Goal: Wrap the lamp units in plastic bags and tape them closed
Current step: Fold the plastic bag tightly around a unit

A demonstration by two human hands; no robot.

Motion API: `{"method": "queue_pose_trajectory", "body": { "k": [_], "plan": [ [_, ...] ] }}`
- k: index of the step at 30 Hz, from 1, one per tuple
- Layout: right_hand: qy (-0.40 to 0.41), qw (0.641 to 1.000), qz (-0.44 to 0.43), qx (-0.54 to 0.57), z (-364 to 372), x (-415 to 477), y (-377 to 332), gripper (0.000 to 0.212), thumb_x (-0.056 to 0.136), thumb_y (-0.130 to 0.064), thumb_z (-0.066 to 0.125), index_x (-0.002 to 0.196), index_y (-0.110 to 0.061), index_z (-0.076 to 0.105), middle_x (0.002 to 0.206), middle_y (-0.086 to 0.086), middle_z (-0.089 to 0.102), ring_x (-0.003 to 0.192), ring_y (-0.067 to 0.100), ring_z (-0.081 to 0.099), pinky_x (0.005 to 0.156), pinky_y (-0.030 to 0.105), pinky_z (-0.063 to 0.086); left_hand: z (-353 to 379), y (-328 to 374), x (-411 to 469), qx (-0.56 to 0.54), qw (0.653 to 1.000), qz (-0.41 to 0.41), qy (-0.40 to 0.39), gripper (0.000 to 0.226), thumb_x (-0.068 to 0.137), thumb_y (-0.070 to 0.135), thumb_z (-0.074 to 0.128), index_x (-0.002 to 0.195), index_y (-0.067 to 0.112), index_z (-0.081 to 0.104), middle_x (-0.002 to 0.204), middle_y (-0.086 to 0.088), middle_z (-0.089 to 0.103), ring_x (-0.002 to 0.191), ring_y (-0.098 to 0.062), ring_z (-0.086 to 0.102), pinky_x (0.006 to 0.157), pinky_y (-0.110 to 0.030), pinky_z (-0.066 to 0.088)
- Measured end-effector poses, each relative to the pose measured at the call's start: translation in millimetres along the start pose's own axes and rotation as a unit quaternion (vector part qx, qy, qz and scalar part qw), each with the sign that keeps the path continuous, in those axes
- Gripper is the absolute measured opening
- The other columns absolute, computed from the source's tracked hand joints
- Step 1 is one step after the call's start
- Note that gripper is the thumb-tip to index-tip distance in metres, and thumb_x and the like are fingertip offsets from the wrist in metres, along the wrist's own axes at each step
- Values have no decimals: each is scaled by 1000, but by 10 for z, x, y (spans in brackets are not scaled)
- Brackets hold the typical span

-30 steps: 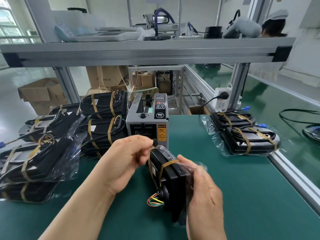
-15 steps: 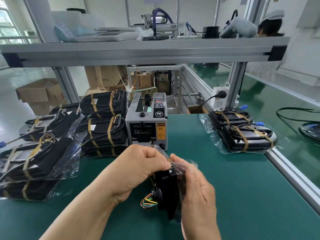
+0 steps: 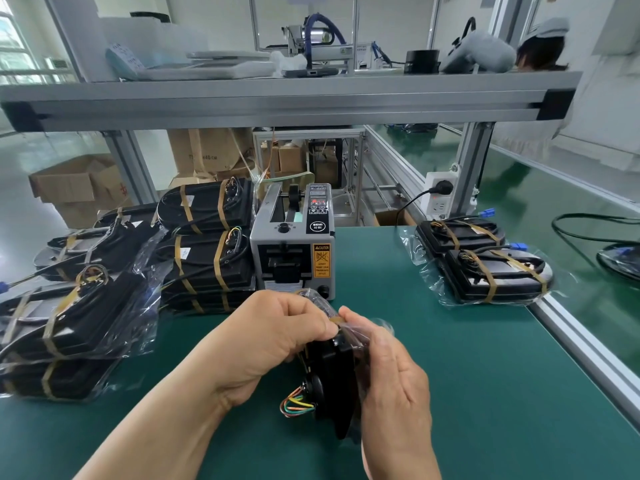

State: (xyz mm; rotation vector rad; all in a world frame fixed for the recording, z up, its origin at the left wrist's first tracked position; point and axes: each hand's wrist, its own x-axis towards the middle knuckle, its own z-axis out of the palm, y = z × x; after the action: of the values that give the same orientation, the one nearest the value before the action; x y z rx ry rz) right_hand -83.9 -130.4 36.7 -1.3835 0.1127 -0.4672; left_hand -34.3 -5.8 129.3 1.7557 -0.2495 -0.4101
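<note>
Both the left hand (image 3: 277,341) and right hand (image 3: 394,386) grip the bagged lamp unit (image 3: 332,375) between them over the table (image 3: 485,393), on edge, its long axis pointing away from the person, tape strip (image 3: 334,319) at its far end.

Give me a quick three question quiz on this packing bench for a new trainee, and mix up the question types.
1. True or false: the left hand is empty.
2. What stands just beyond the held lamp unit? A) tape dispenser B) kettle C) drill
3. Fill in: ___ bagged units lie by the right edge of the bench.
Key: 1 false, it grips the lamp unit; 2 A; 3 two.
</note>
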Motion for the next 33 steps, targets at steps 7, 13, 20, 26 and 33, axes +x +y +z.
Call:
{"method": "queue_pose_trajectory", "body": {
  "k": [7, 13, 20, 26, 33],
  "plan": [
    [-13, 1000, 0, -4, 14, 8, 23, 37, 92, -56, 45, 112, -44, 73, 110, -9, 76, 105, 13, 71, 96, 49, 54, -4, -43, 5, 11, 999, 26, 15, 13, 77, 7, 74, 66, 1, 70, 56, 5, 62, 46, 2, 51, 50, -6, 39],
    [-19, 1000, 2, 5, 24, -13, 31, 35, 91, -55, 47, 110, -44, 74, 109, -8, 76, 105, 12, 71, 96, 48, 54, -19, -110, 18, 41, 998, 31, 34, 16, 72, 17, 76, 65, 4, 69, 61, 2, 64, 56, -3, 55, 56, -10, 42],
    [-28, 1000, -4, 9, 24, -29, 47, 37, 93, -55, 46, 113, -41, 74, 113, -6, 75, 110, 15, 69, 99, 49, 52, 0, -140, -29, 95, 992, 61, 54, 15, 72, 21, 79, 63, 16, 67, 54, 9, 53, 51, -4, 45, 52, -10, 38],
    [-34, 999, -2, 18, 29, -47, 51, 38, 92, -54, 46, 114, -39, 74, 114, -5, 75, 110, 15, 70, 94, 40, 56, 70, -219, -24, 98, 986, 65, 115, 12, 77, 22, 70, 82, 26, 61, 58, 9, 46, 53, -8, 39, 53, -20, 36],
    [-23, 1000, -1, 4, 34, -25, 32, 41, 90, -57, 44, 112, -40, 74, 113, -7, 76, 111, 14, 69, 99, 49, 52, 108, -300, -68, 105, 982, 113, 105, 9, 87, 31, 69, 84, 37, 62, 55, 14, 40, 52, -2, 40, 51, -13, 38]
  ]
}}
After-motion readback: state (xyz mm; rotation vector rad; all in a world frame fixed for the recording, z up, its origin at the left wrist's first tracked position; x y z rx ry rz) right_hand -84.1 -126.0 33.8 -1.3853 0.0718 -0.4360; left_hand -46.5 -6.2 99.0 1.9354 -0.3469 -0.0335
